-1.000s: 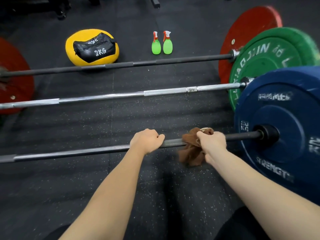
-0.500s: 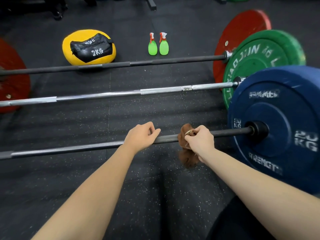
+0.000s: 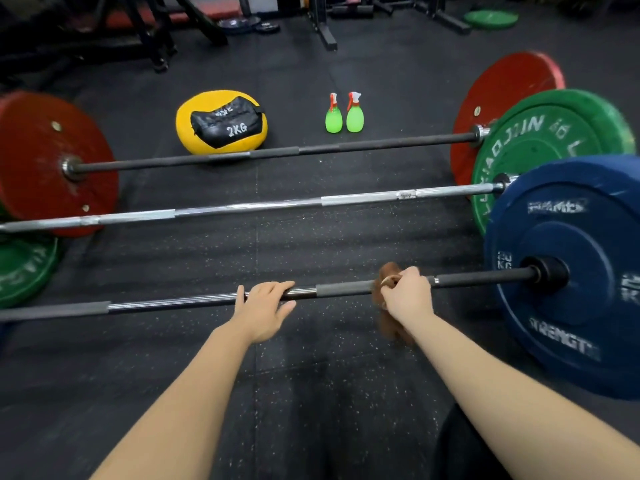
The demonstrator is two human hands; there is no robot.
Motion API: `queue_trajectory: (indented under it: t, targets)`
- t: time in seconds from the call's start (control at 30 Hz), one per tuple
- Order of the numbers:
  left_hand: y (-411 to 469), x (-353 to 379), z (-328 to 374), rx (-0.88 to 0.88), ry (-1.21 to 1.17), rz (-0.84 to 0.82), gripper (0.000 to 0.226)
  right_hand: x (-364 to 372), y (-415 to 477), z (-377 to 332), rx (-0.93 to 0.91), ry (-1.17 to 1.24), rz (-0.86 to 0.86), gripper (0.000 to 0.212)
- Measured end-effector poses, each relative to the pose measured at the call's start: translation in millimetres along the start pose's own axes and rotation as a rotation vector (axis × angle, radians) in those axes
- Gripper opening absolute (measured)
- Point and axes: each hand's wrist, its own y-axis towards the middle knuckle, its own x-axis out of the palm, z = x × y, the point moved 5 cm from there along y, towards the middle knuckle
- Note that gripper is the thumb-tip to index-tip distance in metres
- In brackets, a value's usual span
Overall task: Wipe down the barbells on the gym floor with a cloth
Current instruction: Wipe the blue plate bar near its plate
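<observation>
Three barbells lie side by side on the black rubber floor. The nearest barbell (image 3: 173, 304) carries a blue plate (image 3: 568, 271) on its right end. My right hand (image 3: 407, 294) grips a brown cloth (image 3: 388, 271) wrapped around this bar, right of its middle; the cloth's loose end hangs below the bar. My left hand (image 3: 265, 303) rests on the same bar with its fingers loosened and spread over it. Behind lie a silver barbell (image 3: 242, 209) with green plates and a dark barbell (image 3: 277, 154) with red plates.
Two green spray bottles (image 3: 344, 114) stand beyond the far bar. A yellow ball with a black 2KG bag (image 3: 221, 123) sits left of them. Rack legs (image 3: 322, 26) and loose plates (image 3: 491, 19) lie at the back. A red plate (image 3: 52, 161) stands at the left.
My left hand has loosened from a closed grip to spread fingers on the bar. My right hand has slid the cloth slightly along the bar. The view has tilted up and widened.
</observation>
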Motion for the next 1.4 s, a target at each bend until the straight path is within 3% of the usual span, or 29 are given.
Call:
queue_trajectory:
  t: [0.17, 0.33, 0.53, 0.73, 0.93, 1.07, 1.23, 1.4]
  targets:
    - [4, 10, 1, -0.014, 0.012, 0.052, 0.043, 18, -26, -11, -0.097, 0.087, 0.019, 0.013]
    - [11, 17, -5, -0.020, 0.027, 0.139, 0.039, -20, -4, 12, 0.070, 0.123, 0.212, 0.020]
    - [14, 13, 1, -0.027, 0.154, 0.200, 0.044, 11, -14, -8, -0.048, 0.037, 0.146, 0.023]
    - [12, 5, 6, -0.060, 0.196, 0.161, 0.039, 52, -33, -40, -0.220, -0.075, -0.197, 0.019]
    - [12, 5, 8, -0.087, 0.166, 0.186, 0.038, 21, 4, -51, -0.197, -0.254, -0.053, 0.027]
    - [10, 6, 7, -0.081, 0.154, 0.222, 0.041, 23, 7, -53, -0.218, -0.307, -0.151, 0.024]
    - [8, 2, 10, -0.111, 0.137, 0.201, 0.046, 49, -17, -64, -0.325, -0.156, -0.342, 0.015]
    - [4, -2, 17, -0.130, 0.112, 0.206, 0.039, 18, 6, -63, -0.258, -0.204, -0.172, 0.024]
